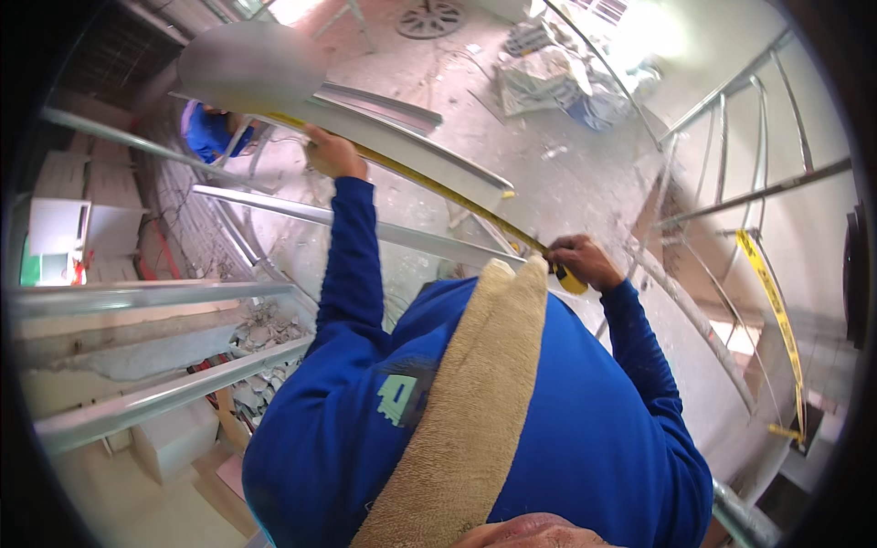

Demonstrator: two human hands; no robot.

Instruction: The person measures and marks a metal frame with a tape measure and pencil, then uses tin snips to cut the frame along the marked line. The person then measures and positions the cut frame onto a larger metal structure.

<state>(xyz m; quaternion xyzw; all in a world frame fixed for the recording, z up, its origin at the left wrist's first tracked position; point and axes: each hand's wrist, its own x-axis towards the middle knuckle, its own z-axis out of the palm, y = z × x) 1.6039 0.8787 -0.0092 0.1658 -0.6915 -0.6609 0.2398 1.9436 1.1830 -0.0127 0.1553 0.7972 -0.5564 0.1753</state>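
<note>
A yellow tape measure is stretched between my two hands. My right hand is closed around its yellow case in front of my chest. The extended blade runs up and to the left, where my left hand pinches it between the fingers. Beyond my left hand, the blade carries on a short way toward a blurred patch. Alongside the blade lies a long metal channel, and another metal rail crosses below it. A beige towel hangs down over my blue shirt.
A person in blue is at the upper left, partly hidden. Metal tube framing stands on the right, with a yellow strip hanging from it. Rails cross the left side above rubble. Crumpled sacks lie on the far floor.
</note>
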